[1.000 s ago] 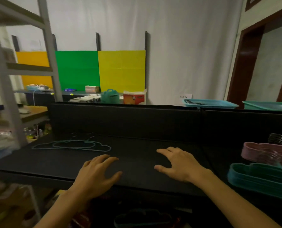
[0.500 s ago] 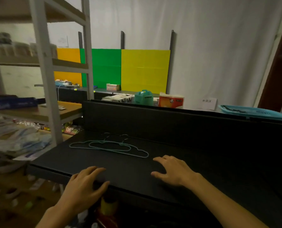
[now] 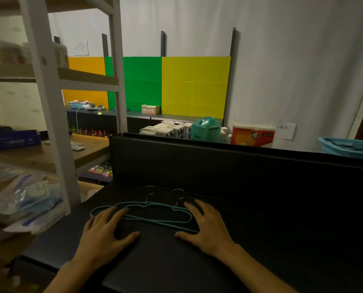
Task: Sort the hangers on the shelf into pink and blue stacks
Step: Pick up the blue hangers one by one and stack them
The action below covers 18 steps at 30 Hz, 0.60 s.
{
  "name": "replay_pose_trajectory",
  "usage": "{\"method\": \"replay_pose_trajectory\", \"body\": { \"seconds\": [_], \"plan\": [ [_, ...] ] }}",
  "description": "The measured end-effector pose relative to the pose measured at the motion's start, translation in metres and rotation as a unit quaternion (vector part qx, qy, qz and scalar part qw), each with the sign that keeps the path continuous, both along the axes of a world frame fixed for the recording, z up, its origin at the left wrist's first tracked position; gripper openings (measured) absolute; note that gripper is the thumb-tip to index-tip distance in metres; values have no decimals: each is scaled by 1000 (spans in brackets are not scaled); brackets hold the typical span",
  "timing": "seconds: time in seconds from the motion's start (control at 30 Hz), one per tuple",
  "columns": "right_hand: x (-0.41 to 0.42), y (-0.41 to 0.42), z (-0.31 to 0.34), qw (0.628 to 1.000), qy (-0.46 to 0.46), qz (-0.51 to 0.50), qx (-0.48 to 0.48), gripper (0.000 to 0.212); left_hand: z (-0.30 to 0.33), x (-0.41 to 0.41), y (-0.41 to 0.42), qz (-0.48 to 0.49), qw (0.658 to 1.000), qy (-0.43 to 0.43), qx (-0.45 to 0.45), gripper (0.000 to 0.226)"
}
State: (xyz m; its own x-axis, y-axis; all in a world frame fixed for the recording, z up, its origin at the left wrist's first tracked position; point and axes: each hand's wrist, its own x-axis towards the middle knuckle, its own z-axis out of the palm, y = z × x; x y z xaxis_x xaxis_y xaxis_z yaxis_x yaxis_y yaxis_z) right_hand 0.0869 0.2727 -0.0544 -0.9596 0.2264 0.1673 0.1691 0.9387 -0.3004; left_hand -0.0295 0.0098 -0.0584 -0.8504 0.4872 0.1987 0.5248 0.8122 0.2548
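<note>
Head view. 2 blue hangers (image 3: 146, 212) are seen lying flat and overlapped on the black shelf surface (image 3: 261, 240), close to its upright black back panel (image 3: 218, 166). Their metal hooks (image 3: 177, 192) are pointed toward that panel.

The left hand (image 3: 106, 233) is laid palm down on the shelf, fingers spread and nearly straight. Its fingertips are placed over the left end of the hangers and appear to be touching the wire. Nothing is gripped. The thumb is stretched out to the right, flat on the surface.

The right hand (image 3: 206, 227) is likewise laid palm down, fingers spread and relaxed. It is set over the right end of the hangers, with the wire passing under the fingers. No curl around the wire is observed. Whether the wire is pressed or only covered cannot be told.

No pink hanger is visible in this frame.

To the left, a white metal rack (image 3: 49, 123) is noted, with wooden boards and plastic-wrapped packets (image 3: 26, 199) on a lower level. Behind the back panel are recorded a teal container (image 3: 206, 129), a red and white paper package (image 3: 253, 134) and a blue basket (image 3: 349, 146). On the white wall, 3 coloured panels are fixed: orange (image 3: 85, 81), green (image 3: 142, 83) and yellow (image 3: 195, 87).
</note>
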Motion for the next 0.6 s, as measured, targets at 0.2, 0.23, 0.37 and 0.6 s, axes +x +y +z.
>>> {"method": "replay_pose_trajectory", "body": {
  "seconds": [0.2,0.23,0.37,0.6],
  "plan": [
    [-36,-2,0,999,-42,-3,-11,89,-4,-58,17,-69,998,-8,-14,112],
    [-35,-2,1,999,-44,-2,-12,86,-4,-64,20,-84,996,-9,-20,111],
    [-35,-5,2,999,-46,-13,-22,87,0,-85,31,-150,987,-56,-12,104],
    [-28,-27,-4,995,-13,-96,33,76,-1,-92,31,-232,972,-33,38,99]
  ]
}}
